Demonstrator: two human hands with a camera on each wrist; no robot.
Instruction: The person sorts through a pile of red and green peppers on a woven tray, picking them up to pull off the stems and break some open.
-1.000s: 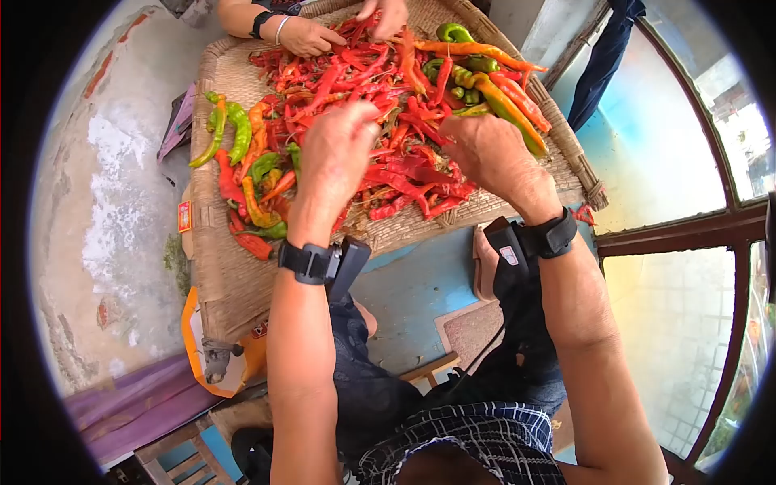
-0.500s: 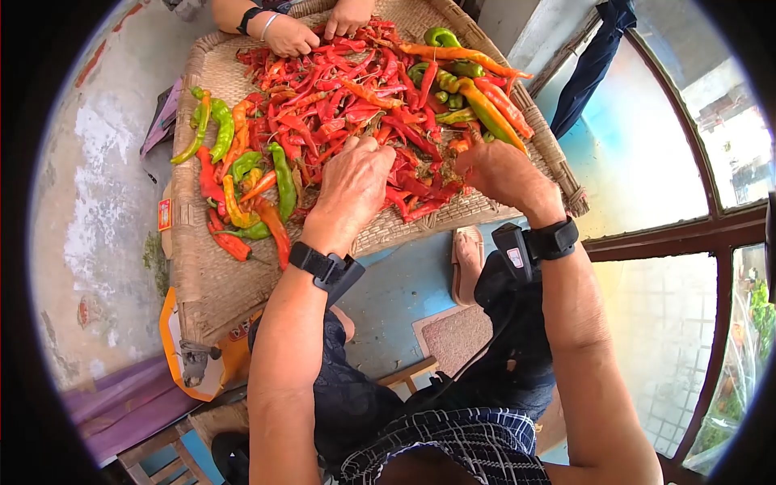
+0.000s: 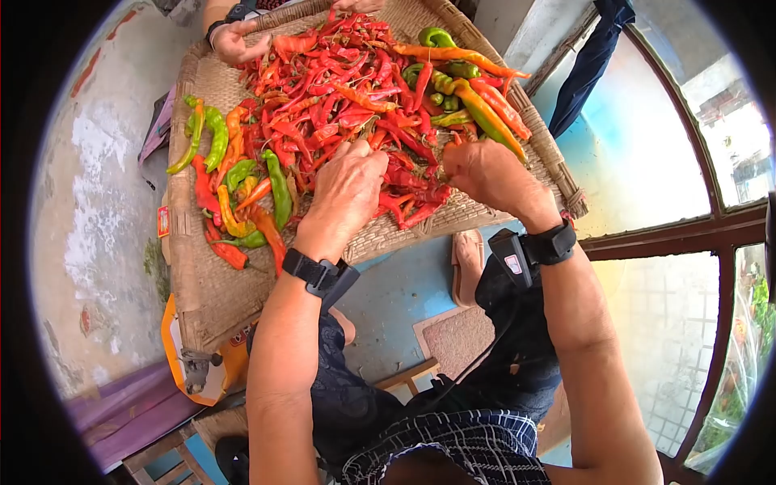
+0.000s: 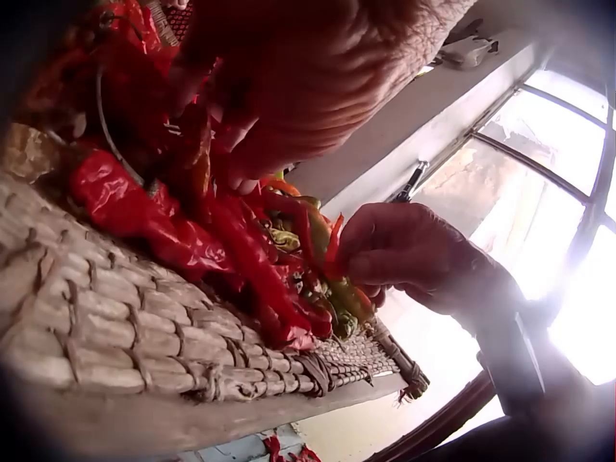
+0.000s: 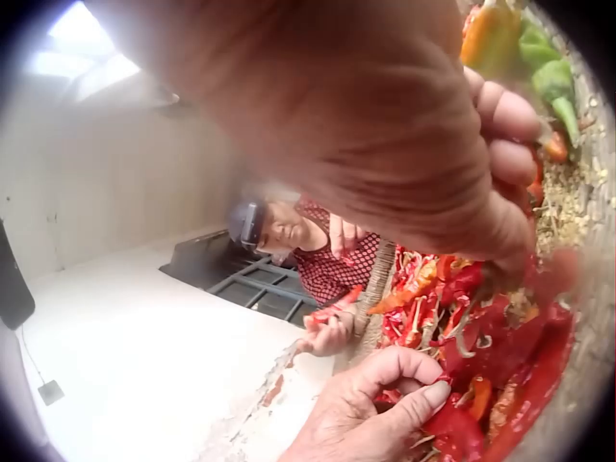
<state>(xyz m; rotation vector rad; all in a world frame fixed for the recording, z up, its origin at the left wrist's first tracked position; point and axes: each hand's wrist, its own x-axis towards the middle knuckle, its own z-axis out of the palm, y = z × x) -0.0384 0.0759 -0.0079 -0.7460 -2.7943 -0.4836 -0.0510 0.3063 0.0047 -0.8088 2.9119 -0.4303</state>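
Red peppers (image 3: 323, 105) lie heaped on a woven tray (image 3: 190, 267). At the near side of the heap is my left hand (image 3: 347, 190); the right wrist view shows its thumb and forefinger (image 5: 375, 409) pinching a red pepper. To its right, my right hand (image 3: 493, 178) is above the tray's near right part with fingers curled. In the left wrist view this right hand (image 4: 423, 260) pinches a thin red pepper piece (image 4: 333, 246). Its fingertips are partly hidden from the head view.
Another person's hand (image 3: 238, 42) is at the tray's far left edge. Green and orange peppers lie at the right (image 3: 493, 121) and left (image 3: 279, 190) of the tray. A window (image 3: 647, 145) stands at the right, a wall (image 3: 113, 210) at the left.
My left hand has come down onto the near side of the heap. My right hand has shifted slightly left. The other person's hands have drawn back from the heap toward the far edge.
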